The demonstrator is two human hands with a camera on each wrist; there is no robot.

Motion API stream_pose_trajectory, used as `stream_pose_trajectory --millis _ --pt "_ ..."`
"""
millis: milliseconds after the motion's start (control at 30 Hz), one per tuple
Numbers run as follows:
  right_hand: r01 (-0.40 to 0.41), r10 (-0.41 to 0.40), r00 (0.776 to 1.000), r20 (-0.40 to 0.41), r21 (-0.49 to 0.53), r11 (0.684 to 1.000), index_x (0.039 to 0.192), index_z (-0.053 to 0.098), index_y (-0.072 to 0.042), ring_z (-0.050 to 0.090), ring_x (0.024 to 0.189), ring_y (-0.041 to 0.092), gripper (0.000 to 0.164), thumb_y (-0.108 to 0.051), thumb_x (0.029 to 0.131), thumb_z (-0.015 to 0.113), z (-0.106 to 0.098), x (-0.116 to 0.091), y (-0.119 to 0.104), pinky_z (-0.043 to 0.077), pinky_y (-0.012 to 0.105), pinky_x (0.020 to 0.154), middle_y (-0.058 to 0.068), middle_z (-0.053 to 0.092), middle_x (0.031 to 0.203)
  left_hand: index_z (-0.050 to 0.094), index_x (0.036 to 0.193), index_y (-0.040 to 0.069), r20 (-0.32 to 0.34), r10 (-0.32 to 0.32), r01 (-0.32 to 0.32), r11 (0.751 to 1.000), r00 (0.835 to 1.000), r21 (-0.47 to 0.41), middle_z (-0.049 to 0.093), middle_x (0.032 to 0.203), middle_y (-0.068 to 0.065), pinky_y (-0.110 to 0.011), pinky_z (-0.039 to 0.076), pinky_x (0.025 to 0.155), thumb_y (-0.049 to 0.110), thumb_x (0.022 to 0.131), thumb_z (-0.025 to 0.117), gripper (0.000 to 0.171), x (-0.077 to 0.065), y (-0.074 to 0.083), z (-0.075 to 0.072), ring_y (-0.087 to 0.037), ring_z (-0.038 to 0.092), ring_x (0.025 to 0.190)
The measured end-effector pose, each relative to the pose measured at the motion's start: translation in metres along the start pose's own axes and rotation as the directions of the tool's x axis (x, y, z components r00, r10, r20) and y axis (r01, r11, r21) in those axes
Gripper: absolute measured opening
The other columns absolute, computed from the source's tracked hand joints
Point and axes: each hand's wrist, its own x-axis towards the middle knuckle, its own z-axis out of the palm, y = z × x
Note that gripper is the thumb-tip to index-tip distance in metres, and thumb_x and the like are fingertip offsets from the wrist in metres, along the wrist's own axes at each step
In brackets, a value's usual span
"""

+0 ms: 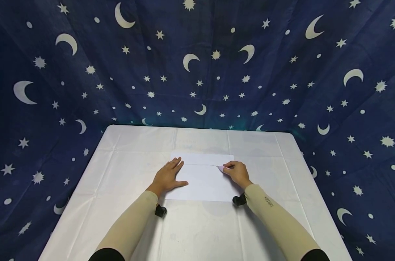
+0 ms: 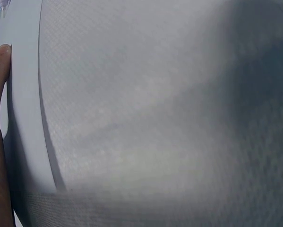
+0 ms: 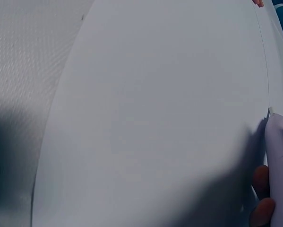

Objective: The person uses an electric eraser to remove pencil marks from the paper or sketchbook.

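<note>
A white sheet of paper [image 1: 200,185] lies on the cloth-covered table. My left hand [image 1: 169,176] rests on its left side, fingers and thumb spread. In the left wrist view, the thumb [image 2: 0,71] reaches along the paper near its front edge. My right hand [image 1: 237,173], at the sheet's right side, pinches a lavender craft knife [image 3: 279,146] with a short, narrow tip. The tip meets the paper at the right end of a thin line [image 1: 200,165] that runs crosswise near the sheet's far edge. Much of the right hand is out of the right wrist view.
The table [image 1: 200,228] has a white cloth with fold creases. Behind and beside it hangs a dark blue curtain [image 1: 171,105] with moons and stars. Small black devices [image 1: 239,200] are strapped at both wrists, over beige sleeves [image 1: 275,217].
</note>
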Motion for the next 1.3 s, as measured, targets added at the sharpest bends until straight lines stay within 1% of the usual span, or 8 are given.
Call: stream_pose_trajectory --millis 233,533,633,800,933,1067,1200,1300 --pt "0.008 -0.008 1.0 0.019 0.001 1.0 0.088 0.072 -0.01 0.058 0.087 0.023 0.018 -0.023 0.076 0.073 0.005 0.001 -0.004 0.044 0.038 0.08 0.003 0.066 0.088 0.022 0.144 0.021 0.011 -0.001 0.001 1.0 1.0 -0.008 0.012 0.149 0.004 -0.03 0.008 0.108 0.082 0.065 0.042 0.101 -0.001 -0.001 -0.001 -0.014 0.007 0.135" --pt "-0.032 0.032 0.999 0.003 -0.016 0.999 0.085 0.071 -0.012 0.057 0.087 0.023 0.016 -0.025 0.075 0.073 0.001 0.005 -0.002 0.043 0.039 0.081 0.003 0.066 0.087 0.023 0.144 0.02 -0.009 -0.003 0.003 1.0 1.0 -0.006 0.012 0.149 0.004 -0.03 0.007 0.108 0.081 0.066 0.043 0.1 -0.001 -0.006 -0.002 -0.014 0.007 0.135" --pt "-0.038 0.038 0.999 0.01 -0.016 0.999 0.085 0.071 -0.012 0.056 0.087 0.023 0.016 -0.024 0.075 0.073 0.0 0.005 -0.003 0.042 0.039 0.081 0.004 0.066 0.087 0.023 0.144 0.02 -0.01 -0.006 0.006 1.0 1.0 -0.012 0.012 0.149 0.004 -0.03 0.007 0.108 0.081 0.066 0.043 0.1 -0.001 -0.007 -0.002 -0.014 0.007 0.135" --pt "-0.013 0.013 1.0 0.012 -0.021 1.0 0.086 0.072 -0.012 0.057 0.09 0.025 0.015 -0.022 0.075 0.073 0.0 0.006 -0.006 0.042 0.041 0.083 0.004 0.066 0.089 0.022 0.144 0.021 -0.006 -0.004 0.004 1.0 1.0 -0.007 0.012 0.149 0.005 -0.03 0.007 0.108 0.081 0.066 0.042 0.1 0.0 -0.008 -0.002 -0.014 0.007 0.135" --pt "-0.016 0.017 1.0 0.023 -0.023 1.0 0.086 0.072 -0.013 0.057 0.091 0.025 0.016 -0.024 0.075 0.073 0.002 0.007 -0.008 0.042 0.041 0.084 0.003 0.066 0.089 0.025 0.143 0.019 -0.013 0.008 -0.008 1.0 1.0 -0.016 0.014 0.149 0.003 -0.032 0.01 0.108 0.08 0.066 0.044 0.1 0.0 -0.007 -0.005 -0.015 0.009 0.135" --pt "-0.032 0.033 0.998 0.047 -0.017 0.999 0.086 0.072 -0.013 0.057 0.092 0.024 0.016 -0.024 0.075 0.073 0.003 0.008 -0.01 0.041 0.04 0.085 0.003 0.066 0.089 0.028 0.142 0.018 0.004 0.015 -0.015 1.0 1.0 -0.02 0.016 0.149 0.002 -0.034 0.013 0.108 0.079 0.066 0.046 0.1 0.0 -0.005 -0.008 -0.015 0.01 0.135" --pt "-0.03 0.031 0.998 0.059 -0.029 0.999 0.088 0.072 -0.012 0.056 0.092 0.025 0.017 -0.024 0.075 0.073 0.003 0.009 -0.012 0.041 0.041 0.086 0.004 0.066 0.09 0.028 0.143 0.018 0.025 0.025 -0.025 1.0 0.999 0.014 0.017 0.148 0.002 -0.034 0.015 0.107 0.08 0.065 0.045 0.101 0.003 -0.005 -0.01 -0.015 0.012 0.135" --pt "-0.04 0.044 0.997 0.07 -0.052 0.998 0.089 0.072 -0.012 0.055 0.09 0.024 0.018 -0.024 0.076 0.072 0.002 0.01 -0.012 0.041 0.04 0.084 0.003 0.065 0.089 0.027 0.143 0.019 0.048 0.031 -0.033 0.999 0.998 0.041 0.017 0.148 0.003 -0.034 0.017 0.107 0.082 0.064 0.043 0.103 0.007 -0.006 -0.012 -0.015 0.013 0.135"
